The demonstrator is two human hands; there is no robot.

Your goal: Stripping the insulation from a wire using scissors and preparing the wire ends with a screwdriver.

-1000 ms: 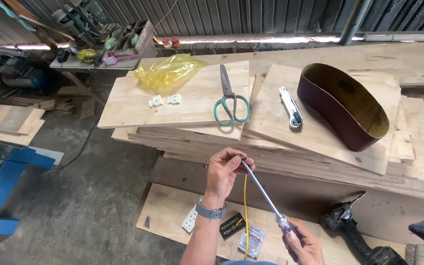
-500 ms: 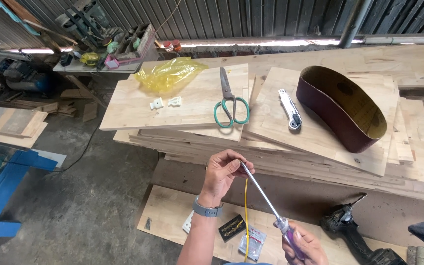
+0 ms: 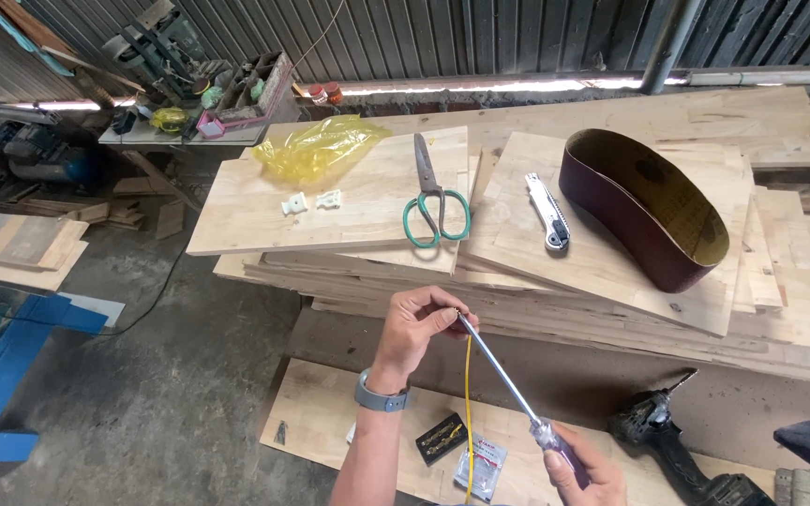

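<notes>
- The screwdriver (image 3: 508, 384) had a long bright metal shaft and a clear handle with a purple end; it slanted up-left in front of the stacked boards (image 3: 602, 253).
- The right hand (image 3: 585, 468) was clamped on the handle.
- The left hand (image 3: 414, 328) pinched a small item at the tip; a yellow wire (image 3: 468, 403) hung from there.
- The yellow plastic bag (image 3: 316, 145) lay crumpled on a board; its contents could not be seen.
- The tray (image 3: 246, 89) on the far bench held assorted small items.
</notes>
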